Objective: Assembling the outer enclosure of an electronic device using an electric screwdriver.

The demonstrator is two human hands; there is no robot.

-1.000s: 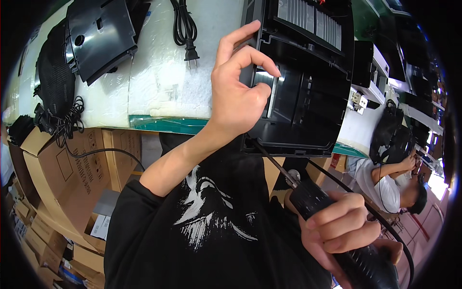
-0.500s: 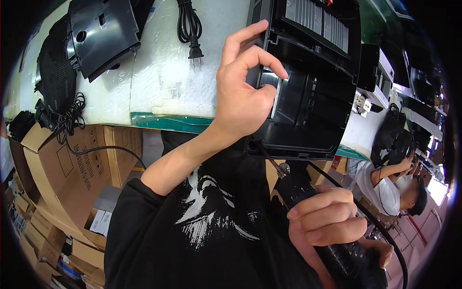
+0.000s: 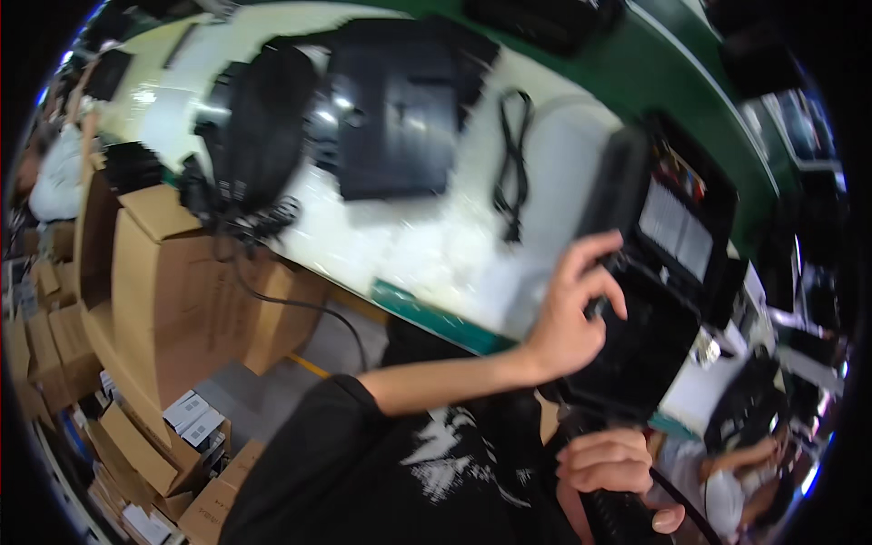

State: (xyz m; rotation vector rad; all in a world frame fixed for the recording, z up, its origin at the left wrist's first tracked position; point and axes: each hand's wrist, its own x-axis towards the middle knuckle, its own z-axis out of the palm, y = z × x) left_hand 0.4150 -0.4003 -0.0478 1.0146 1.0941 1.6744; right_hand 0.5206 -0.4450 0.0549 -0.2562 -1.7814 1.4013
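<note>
At the bench's near edge, left hand (image 3: 568, 318) rests on the black device housing (image 3: 649, 300), fingers curled against its left side, thumb and forefinger pinched on a small part. Housing lies open on the white worktop (image 3: 409, 245). Right hand (image 3: 613, 463), low in view, is wrapped around a black power screwdriver (image 3: 627, 518). Black power cord (image 3: 513, 163) lies well left of the housing.
</note>
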